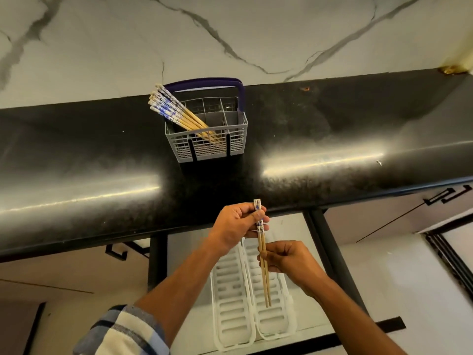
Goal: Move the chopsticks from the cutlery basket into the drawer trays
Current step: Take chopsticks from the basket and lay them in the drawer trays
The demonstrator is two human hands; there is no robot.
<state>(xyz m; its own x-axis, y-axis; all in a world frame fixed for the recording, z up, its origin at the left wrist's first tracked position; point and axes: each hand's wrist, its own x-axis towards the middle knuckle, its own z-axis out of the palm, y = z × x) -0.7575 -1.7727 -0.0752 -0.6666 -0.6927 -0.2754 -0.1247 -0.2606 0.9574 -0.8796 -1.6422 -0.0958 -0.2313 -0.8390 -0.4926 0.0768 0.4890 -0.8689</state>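
We see a black counter (332, 139) under a veined marble wall (230, 29), with cabinet handles (446, 194) below.

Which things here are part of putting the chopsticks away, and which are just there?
Part of the job:
- pair of chopsticks held by left hand and right hand
- bundle of chopsticks
- cutlery basket
- two white drawer trays

Just there:
- black countertop
- marble wall
- cabinet handle
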